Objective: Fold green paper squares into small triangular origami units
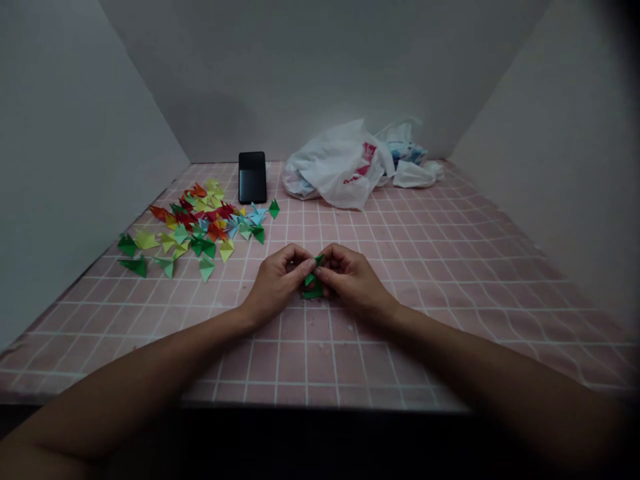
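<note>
Between my two hands is a small piece of folded green paper [310, 279], pinched at its upper part by both thumbs and fingers. My left hand [286, 272] grips it from the left, its thumb on top. From the right, my right hand [347, 273] closes on the same paper, the thumb tips almost meeting. Just under the fingers, another green paper part [313, 293] shows near the tablecloth; whether it belongs to the held piece I cannot tell. Fingers hide some of the folds.
Many folded paper pieces [207, 269] in green, yellow, red, orange and blue lie to the left on the pink checked tablecloth [430, 267]. A black phone [253, 177] lies behind them. White plastic bags [340, 163] sit at the back. Walls stand on three sides.
</note>
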`<action>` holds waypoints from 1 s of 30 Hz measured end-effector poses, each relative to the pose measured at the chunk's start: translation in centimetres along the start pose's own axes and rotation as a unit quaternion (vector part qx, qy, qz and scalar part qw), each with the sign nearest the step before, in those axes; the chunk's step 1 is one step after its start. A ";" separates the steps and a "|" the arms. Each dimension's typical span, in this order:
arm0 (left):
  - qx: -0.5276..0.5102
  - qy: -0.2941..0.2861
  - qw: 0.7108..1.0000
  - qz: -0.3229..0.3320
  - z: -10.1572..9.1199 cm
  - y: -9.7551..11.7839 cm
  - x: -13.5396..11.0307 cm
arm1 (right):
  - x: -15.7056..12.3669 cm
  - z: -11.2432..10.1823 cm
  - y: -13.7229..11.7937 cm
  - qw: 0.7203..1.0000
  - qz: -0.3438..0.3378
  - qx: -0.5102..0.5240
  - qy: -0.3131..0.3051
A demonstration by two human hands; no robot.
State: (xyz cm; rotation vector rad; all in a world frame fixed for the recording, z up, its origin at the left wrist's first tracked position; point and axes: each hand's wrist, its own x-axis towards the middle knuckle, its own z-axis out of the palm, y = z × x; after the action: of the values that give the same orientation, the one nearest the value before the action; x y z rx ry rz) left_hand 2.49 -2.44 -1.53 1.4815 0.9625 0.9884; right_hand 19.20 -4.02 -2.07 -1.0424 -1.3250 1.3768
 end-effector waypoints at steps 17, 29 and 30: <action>-0.049 -0.021 0.999 -0.006 -0.1 0.0 0.1 | -0.4 -0.2 -0.8 0.999 -0.009 -0.006 -0.034; -0.046 -0.037 0.998 0.003 -0.2 0.0 0.0 | -0.3 -0.1 -0.7 1.000 0.003 -0.010 -0.018; -0.044 -0.039 0.998 0.003 -0.2 0.0 0.0 | -0.3 -0.1 -0.7 1.000 0.001 -0.016 -0.016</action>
State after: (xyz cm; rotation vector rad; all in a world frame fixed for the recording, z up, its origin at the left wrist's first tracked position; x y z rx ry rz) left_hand 2.27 -2.38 -1.49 1.4395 0.8474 0.9582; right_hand 19.40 -4.34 -1.36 -1.0479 -1.3742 1.3836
